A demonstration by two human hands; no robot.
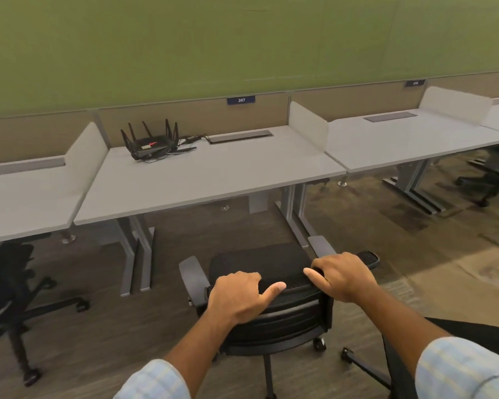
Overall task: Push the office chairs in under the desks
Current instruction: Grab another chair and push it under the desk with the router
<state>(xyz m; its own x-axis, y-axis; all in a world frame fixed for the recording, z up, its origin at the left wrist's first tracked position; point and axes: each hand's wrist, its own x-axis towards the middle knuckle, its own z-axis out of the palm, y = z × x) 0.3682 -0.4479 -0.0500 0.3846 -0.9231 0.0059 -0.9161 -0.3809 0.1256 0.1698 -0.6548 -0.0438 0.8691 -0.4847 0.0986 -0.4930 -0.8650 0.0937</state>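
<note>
Head view, left hand and right hand grip closed on chair backrest, desk ahead

Green wall, tan partitions (low), carpet.

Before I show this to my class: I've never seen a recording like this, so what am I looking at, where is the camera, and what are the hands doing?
There is no machine here. A person wears a wide-angle camera on the head, looking down at their own arms. The left hand and right hand both grip the top of a black office chair's backrest. The chair faces a grey desk and is not yet under it. On the desk sits a black router with antennas and cables. Another chair stands at the left.
</note>
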